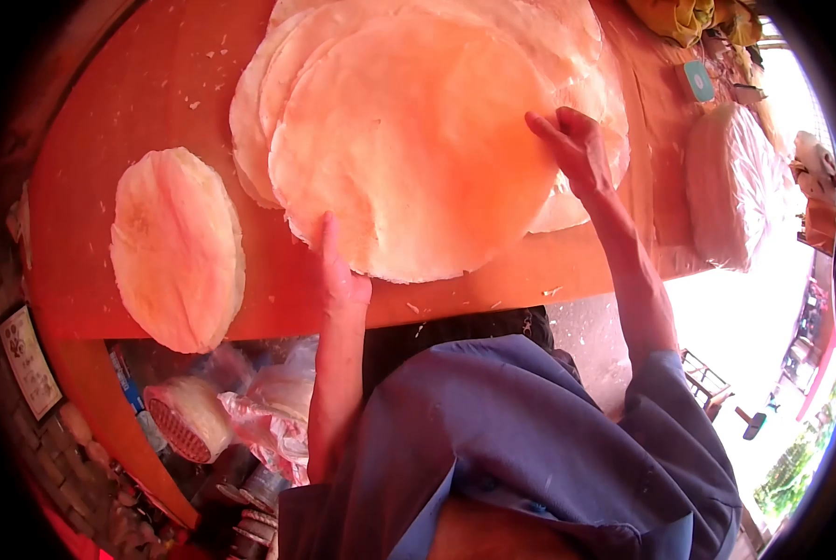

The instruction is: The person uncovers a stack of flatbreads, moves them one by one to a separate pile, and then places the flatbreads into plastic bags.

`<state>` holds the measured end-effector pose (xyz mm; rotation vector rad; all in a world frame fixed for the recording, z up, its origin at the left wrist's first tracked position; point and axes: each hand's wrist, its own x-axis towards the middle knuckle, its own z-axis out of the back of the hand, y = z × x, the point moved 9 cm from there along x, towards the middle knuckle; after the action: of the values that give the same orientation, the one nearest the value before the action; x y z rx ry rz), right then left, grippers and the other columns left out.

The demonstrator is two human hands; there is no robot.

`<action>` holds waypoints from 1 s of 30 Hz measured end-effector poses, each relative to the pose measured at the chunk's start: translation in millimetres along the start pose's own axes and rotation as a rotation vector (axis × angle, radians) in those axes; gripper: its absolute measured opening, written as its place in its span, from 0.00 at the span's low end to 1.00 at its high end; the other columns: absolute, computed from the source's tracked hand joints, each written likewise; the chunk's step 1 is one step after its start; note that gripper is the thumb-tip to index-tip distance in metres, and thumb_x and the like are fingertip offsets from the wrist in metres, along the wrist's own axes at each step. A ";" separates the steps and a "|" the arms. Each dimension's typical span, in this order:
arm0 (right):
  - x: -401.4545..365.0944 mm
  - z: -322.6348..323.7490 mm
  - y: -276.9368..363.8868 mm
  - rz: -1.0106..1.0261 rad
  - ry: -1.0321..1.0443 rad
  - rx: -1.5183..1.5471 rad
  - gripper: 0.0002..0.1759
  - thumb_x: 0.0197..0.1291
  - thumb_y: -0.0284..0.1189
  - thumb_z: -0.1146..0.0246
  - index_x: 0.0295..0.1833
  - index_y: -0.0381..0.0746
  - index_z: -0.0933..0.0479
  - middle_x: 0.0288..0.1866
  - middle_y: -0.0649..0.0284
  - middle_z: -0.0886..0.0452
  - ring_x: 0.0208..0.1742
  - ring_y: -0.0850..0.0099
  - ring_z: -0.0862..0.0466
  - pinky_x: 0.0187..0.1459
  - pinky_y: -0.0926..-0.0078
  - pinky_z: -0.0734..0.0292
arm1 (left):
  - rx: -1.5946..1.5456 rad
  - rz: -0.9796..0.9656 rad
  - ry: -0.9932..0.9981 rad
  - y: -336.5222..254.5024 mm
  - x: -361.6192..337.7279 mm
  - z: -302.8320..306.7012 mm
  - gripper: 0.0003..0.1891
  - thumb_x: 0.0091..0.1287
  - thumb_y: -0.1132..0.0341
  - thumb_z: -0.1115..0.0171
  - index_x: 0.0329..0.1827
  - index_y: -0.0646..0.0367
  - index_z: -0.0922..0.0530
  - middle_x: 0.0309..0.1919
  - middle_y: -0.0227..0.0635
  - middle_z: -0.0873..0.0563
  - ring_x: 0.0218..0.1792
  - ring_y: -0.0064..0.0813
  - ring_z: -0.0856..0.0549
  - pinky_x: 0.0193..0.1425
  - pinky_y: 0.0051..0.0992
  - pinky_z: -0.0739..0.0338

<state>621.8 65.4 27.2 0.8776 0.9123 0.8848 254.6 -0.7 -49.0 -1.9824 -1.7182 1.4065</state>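
Head view: atop the pile (250, 126), the round sheet (409, 149) is being pinched at its edges by the left hand (341, 278) and right hand (581, 149); tearing is perhaps being risked by uneven pulling

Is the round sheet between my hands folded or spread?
Spread: the sheet lies open, its round outline showing, left hand at its near edge, right hand by its right edge.

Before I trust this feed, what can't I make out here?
Head view:
Lower sheets: mostly covered by the top sheet.
Their far edges: cut off by the top border.
Left hand: most fingers hidden by that sheet.
White card: print too small.
Bright area: lost to glare.
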 end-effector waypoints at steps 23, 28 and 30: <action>80.1 -17.2 52.0 0.182 -0.101 -0.418 0.25 0.55 0.41 0.29 0.52 0.35 0.20 0.32 0.63 0.17 0.33 0.72 0.17 0.37 0.78 0.22 | 0.296 -0.093 -0.136 -37.1 49.3 -17.2 0.20 0.67 0.73 0.37 0.62 0.60 0.28 0.58 0.37 0.21 0.54 0.33 0.19 0.52 0.33 0.18; 73.4 -48.5 17.8 -0.159 0.328 0.106 0.28 0.53 0.40 0.28 0.54 0.34 0.22 0.32 0.66 0.18 0.32 0.78 0.18 0.32 0.81 0.24 | 0.302 -0.011 -0.124 -35.8 28.7 -16.5 0.16 0.68 0.70 0.37 0.58 0.59 0.26 0.53 0.37 0.19 0.51 0.32 0.18 0.50 0.31 0.18; 74.6 -56.2 66.4 0.204 0.433 0.189 0.24 0.54 0.37 0.29 0.52 0.32 0.21 0.33 0.67 0.18 0.32 0.79 0.19 0.31 0.81 0.24 | 0.333 0.019 -0.059 -40.1 23.3 -16.5 0.13 0.70 0.65 0.39 0.54 0.58 0.25 0.47 0.36 0.18 0.48 0.32 0.17 0.48 0.30 0.18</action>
<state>579.9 170.2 47.0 0.9710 1.3129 1.2073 236.5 39.1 -26.2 -1.7970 -1.3779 1.6472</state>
